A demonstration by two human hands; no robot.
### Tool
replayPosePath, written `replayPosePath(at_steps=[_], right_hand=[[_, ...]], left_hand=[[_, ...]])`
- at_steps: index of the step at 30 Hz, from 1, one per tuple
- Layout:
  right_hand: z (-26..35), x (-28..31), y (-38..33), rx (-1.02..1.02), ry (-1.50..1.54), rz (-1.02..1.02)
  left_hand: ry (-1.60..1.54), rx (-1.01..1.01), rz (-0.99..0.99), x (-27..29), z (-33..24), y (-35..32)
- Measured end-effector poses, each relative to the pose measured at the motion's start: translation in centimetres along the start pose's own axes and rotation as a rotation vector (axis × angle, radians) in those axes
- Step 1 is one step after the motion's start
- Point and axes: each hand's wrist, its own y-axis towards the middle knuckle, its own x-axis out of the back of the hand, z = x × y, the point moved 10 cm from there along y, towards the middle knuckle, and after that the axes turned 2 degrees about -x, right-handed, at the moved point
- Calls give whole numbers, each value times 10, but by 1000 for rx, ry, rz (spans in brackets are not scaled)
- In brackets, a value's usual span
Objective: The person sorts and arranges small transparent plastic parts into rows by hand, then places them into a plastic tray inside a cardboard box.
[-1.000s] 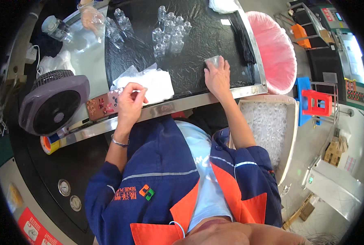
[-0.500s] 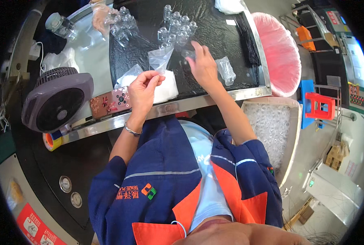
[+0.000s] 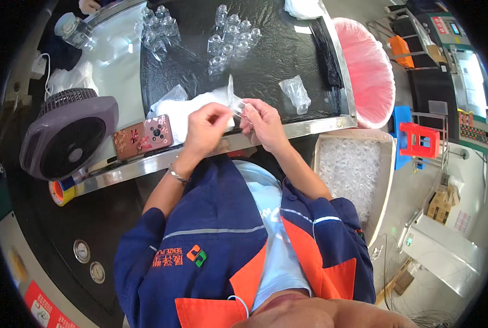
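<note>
left hand (image 3: pixel 206 129): thumb and fingertips pinched close, apparently on a clear bag (image 3: pixel 231 90) that rises between our hands.
right hand (image 3: pixel 265 124): fingers narrowed round a small clear piece (image 3: pixel 241 110), right at the bag; we cannot tell its kind.
risk: thin film could tear or slide from our pinch if the piece snags; a loose hold could drop it.
fan (image 3: pixel 71 136): far left; a draught, if running, could lift film.
phone (image 3: pixel 141 136): near our left wrist, easily nudged.
bottles (image 3: pixel 233 41): clear, clustered beyond our hands; a long reach could topple them.
wrapped bag (image 3: pixel 295 94): lies right, blocking a sideways sweep.
box (image 3: pixel 385 186): clear pieces inside, beside our right forearm.
</note>
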Motion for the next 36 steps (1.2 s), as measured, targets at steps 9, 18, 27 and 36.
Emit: replayPosePath(at_steps=[9, 18, 27, 36], right_hand=[[64, 18, -12, 764, -1044, -297], [107, -36, 3, 996, -1531, -380], [68, -98, 66, 1023, -2047, 61], [-3, -41, 8, -201, 35, 179]], left_hand=[[306, -253, 134, -37, -36, -11], [810, -33, 35, 23, 5, -6], [455, 170, -76, 53, 23, -11], [-1, 164, -21, 48, 29, -11]])
